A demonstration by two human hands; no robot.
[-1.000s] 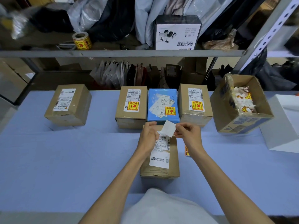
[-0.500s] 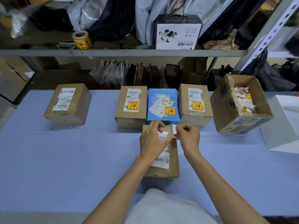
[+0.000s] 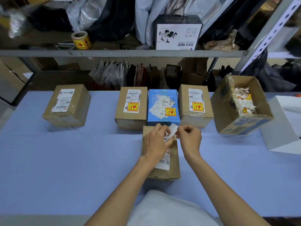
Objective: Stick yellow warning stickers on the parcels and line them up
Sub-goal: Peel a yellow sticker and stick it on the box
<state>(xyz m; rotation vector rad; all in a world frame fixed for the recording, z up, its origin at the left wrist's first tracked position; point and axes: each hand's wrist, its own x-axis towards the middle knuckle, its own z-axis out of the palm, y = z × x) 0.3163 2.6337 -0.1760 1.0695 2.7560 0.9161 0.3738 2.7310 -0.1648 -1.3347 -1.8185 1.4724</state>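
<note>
1. The nearest parcel (image 3: 175, 160) lies on the table (image 3: 65, 160) with no yellow sticker showing. The left hand (image 3: 155, 144) and right hand (image 3: 189, 140) both pinch a white slip (image 3: 173, 130) just over it, probably a sticker mid-peel.
2. Behind it, the left brown parcel (image 3: 132, 115), blue parcel (image 3: 162, 98) and right brown parcel (image 3: 196, 118) stand lined up, each stickered.
3. At far left, a lone parcel (image 3: 66, 110) sits apart, unstickered. I judge two remain.
</note>
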